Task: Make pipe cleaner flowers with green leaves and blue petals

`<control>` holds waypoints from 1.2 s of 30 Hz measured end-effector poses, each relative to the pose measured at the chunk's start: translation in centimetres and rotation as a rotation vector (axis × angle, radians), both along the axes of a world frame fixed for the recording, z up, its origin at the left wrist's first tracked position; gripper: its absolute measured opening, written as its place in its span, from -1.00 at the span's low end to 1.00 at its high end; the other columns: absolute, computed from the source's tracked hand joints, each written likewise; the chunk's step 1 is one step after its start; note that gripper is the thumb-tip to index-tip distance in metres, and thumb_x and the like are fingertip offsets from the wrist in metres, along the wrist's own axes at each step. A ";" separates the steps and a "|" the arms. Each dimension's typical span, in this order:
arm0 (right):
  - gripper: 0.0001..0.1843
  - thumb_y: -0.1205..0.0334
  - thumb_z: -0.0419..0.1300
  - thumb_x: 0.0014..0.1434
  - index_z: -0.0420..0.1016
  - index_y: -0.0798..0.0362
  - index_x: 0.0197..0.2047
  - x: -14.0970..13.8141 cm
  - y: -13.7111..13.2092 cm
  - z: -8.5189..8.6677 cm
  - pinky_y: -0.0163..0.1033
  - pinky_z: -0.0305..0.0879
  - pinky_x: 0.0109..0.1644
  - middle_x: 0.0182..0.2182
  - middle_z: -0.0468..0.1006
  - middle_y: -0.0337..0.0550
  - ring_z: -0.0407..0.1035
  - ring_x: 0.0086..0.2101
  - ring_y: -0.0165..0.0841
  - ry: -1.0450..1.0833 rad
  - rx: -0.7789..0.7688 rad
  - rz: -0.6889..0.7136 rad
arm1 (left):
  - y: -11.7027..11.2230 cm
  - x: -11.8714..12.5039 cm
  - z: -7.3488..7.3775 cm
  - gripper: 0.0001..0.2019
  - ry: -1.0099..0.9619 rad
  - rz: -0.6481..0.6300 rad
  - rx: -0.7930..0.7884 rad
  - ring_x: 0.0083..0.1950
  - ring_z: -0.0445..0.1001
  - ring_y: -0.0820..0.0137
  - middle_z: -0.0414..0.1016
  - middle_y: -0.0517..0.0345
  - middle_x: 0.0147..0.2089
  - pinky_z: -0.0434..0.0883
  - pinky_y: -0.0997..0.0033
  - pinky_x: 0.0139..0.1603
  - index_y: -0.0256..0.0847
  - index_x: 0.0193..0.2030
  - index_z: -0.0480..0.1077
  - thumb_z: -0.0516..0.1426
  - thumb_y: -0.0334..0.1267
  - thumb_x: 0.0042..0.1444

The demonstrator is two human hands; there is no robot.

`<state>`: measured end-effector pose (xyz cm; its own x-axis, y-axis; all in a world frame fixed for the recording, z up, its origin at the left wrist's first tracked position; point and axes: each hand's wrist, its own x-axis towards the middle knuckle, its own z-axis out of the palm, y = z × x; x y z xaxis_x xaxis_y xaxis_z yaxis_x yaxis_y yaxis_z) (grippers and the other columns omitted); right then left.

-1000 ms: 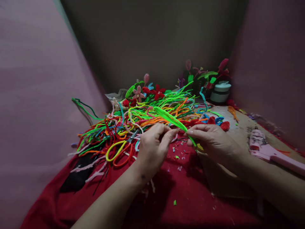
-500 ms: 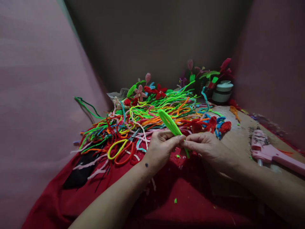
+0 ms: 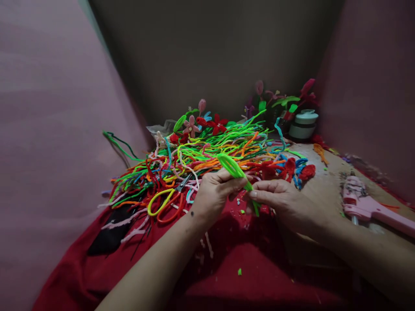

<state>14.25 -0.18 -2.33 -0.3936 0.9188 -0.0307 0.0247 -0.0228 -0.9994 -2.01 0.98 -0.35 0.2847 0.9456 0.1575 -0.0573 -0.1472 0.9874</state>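
Note:
A bright green pipe-cleaner leaf [image 3: 231,165], made of looped strands, is held up in front of the pile. My left hand [image 3: 217,193] is closed on the leaf's lower part, thumb and fingers pinching it from the left. My right hand [image 3: 277,196] pinches the short stem below, thumb against forefinger, and the stem's end hangs under the fingertips. Left of my hands, scissors [image 3: 162,203] with one yellow and one red handle lie partly under loose strands.
Many coloured pipe cleaners [image 3: 207,147] heap up behind my hands. Finished flowers [image 3: 218,124] stand at the back. A pink glue gun [image 3: 359,203] lies right on cardboard. A lidded jar [image 3: 303,124] sits back right, a black flat object [image 3: 108,237] at left on red cloth [image 3: 74,263].
My left hand has shifted slightly left and lower on the leaf, apart from my right fingertips. The leaf tilts a little differently, and more of its stem shows between my hands.

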 end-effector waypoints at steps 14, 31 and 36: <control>-0.69 0.21 0.03 0.11 0.25 0.08 -0.63 -0.4 -1.5 0.7 -0.32 -0.07 -0.51 -0.66 0.10 -0.32 0.00 -0.58 -0.48 -0.347 0.415 -0.175 | -1.1 1.5 0.4 -0.78 0.136 0.077 0.000 -0.59 0.13 0.59 0.25 0.29 -0.65 0.14 0.51 -0.51 -0.31 -0.60 0.44 0.24 -0.19 -0.11; -0.69 0.18 0.10 0.05 0.23 0.08 -0.66 -0.7 -1.6 1.2 -0.35 -0.12 -0.59 -0.70 0.07 -0.36 -0.05 -0.64 -0.53 -0.222 0.162 -0.108 | 1.3 -0.8 0.6 -0.76 0.265 0.389 0.247 -0.54 0.19 0.52 0.29 0.25 -0.60 0.17 0.50 -0.49 -0.26 -0.56 0.44 0.18 -0.12 -0.05; -0.70 0.24 0.16 -0.02 0.26 0.09 -0.71 -0.7 -1.2 1.1 -0.36 -0.02 -0.60 -0.75 0.21 -0.33 0.05 -0.68 -0.53 -0.134 -0.020 -0.108 | 2.1 -1.2 0.1 -0.76 0.497 0.482 0.590 -0.48 0.22 0.49 0.29 0.22 -0.59 0.20 0.48 -0.38 -0.22 -0.64 0.41 0.16 -0.19 -0.02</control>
<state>13.53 -1.42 -1.19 -0.2840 0.9541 -0.0951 0.1540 -0.0525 -0.9867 -3.21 3.12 -0.23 0.0432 0.7847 0.6184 0.5534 -0.5341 0.6391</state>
